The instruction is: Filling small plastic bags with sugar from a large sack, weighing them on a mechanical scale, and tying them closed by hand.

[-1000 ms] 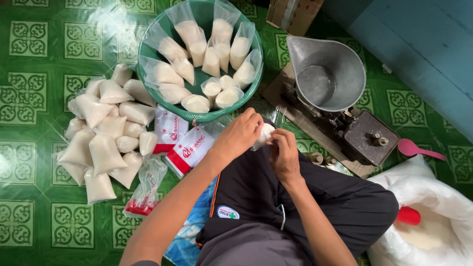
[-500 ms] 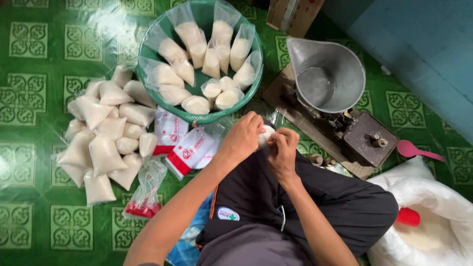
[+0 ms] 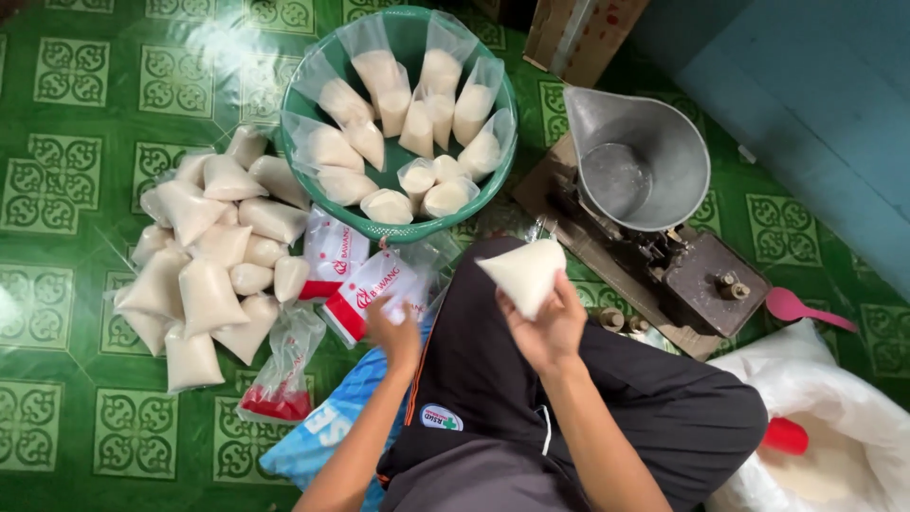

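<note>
The right hand (image 3: pixel 548 327) holds a small white bag (image 3: pixel 526 272) up over the knee. The left hand (image 3: pixel 396 330) reaches to 11 o'clock and touches a red-and-white packet (image 3: pixel 365 296) on the floor.

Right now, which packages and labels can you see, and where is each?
Sealed white bag: triangular, in right hand.
Red-and-white printed packs: by left hand.
Open filled bags: in green basin.
Sealed bags pile: floor, left.
Cardboard box: top.
</note>
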